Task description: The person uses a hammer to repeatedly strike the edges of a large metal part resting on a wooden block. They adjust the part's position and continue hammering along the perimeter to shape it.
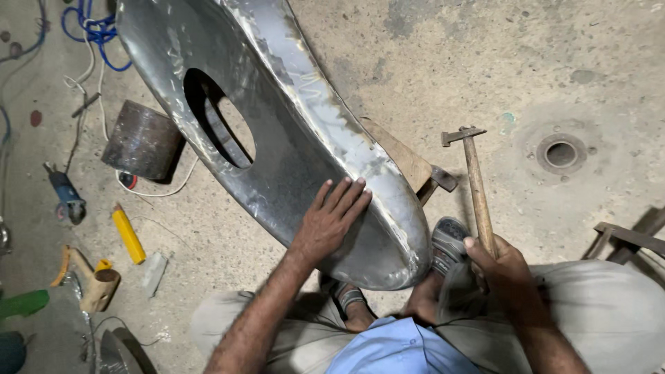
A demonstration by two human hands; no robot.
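One hammer (pixel 476 187), one steel shell (pixel 277 131), two hands.

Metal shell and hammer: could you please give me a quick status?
Left hand flat on the curved metal shell. Right hand grips the hammer, head raised clear of the shell. Wooden block underneath.

A grey, silver-streaked metal shell (pixel 291 131) lies over a dull grey concrete floor (pixel 485 62), beside a yellow tool (pixel 129 235), blue cable (pixel 97 31) and brown-handled hammer (pixel 476 187).

The metal shell (pixel 277 125) runs off the top edge and hides most of the wooden block (pixel 405 163); the hammer (pixel 476 187) handle's end is buried in the right hand (pixel 506 266).
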